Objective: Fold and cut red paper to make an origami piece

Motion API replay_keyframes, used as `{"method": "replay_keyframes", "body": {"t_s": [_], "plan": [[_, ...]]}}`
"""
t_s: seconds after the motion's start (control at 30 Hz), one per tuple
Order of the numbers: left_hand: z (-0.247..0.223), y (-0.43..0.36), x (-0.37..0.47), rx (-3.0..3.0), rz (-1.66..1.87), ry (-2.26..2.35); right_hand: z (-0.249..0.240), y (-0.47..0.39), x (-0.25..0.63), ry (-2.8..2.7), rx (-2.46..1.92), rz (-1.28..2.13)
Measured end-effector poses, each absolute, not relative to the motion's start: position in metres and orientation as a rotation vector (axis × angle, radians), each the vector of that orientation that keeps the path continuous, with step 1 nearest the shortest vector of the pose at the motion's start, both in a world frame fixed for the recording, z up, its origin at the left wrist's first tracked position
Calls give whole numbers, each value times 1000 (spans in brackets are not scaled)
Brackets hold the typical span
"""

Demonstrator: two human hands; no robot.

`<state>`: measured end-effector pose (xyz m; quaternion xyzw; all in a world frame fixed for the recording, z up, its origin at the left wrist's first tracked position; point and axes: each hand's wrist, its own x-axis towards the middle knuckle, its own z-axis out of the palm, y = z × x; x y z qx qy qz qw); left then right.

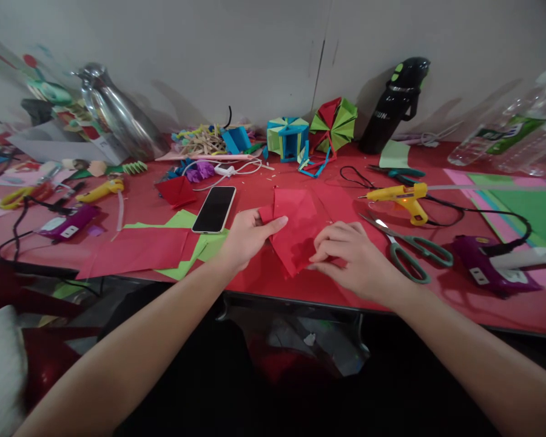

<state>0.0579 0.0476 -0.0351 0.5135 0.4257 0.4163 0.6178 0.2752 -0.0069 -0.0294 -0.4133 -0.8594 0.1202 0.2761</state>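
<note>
A piece of red paper point(295, 224) is held up over the front of the red table, tilted with one corner pointing down. My left hand point(250, 233) pinches its left edge, thumb on top. At its lower right edge, my right hand point(346, 252) has curled fingers and thumb closed on the paper. More red paper point(334, 203) lies behind, hard to tell from the tabletop. Beyond my left hand rests a phone point(214, 209), screen up. Scissors point(407, 246) with green handles lie beside my right hand, below a yellow glue gun point(400, 197).
Red sheets point(141, 250) and green sheets point(204, 246) lie at the left. Folded paper shapes point(287, 138) stand at the back near a black bottle point(391, 103). A metal jug point(118, 112) leans at the back left. Purple power sockets point(491, 267) with cables sit at the right.
</note>
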Motion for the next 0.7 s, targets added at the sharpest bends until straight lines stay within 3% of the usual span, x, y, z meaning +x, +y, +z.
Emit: {"method": "replay_keyframes", "body": {"t_s": [0.13, 0.23, 0.4, 0.7], "plan": [[-31, 41, 63, 1353, 894, 1046, -29, -3, 281, -2221, -1172, 876], [-30, 39, 64, 1544, 843, 1108, -26, -3, 281, -2167, -1158, 1046], [-36, 40, 63, 1710, 741, 1136, -25, -10, 276, -2090, -1252, 864], [-30, 34, 67, 1231, 393, 865, -27, -10, 273, -1983, -1313, 613]]}}
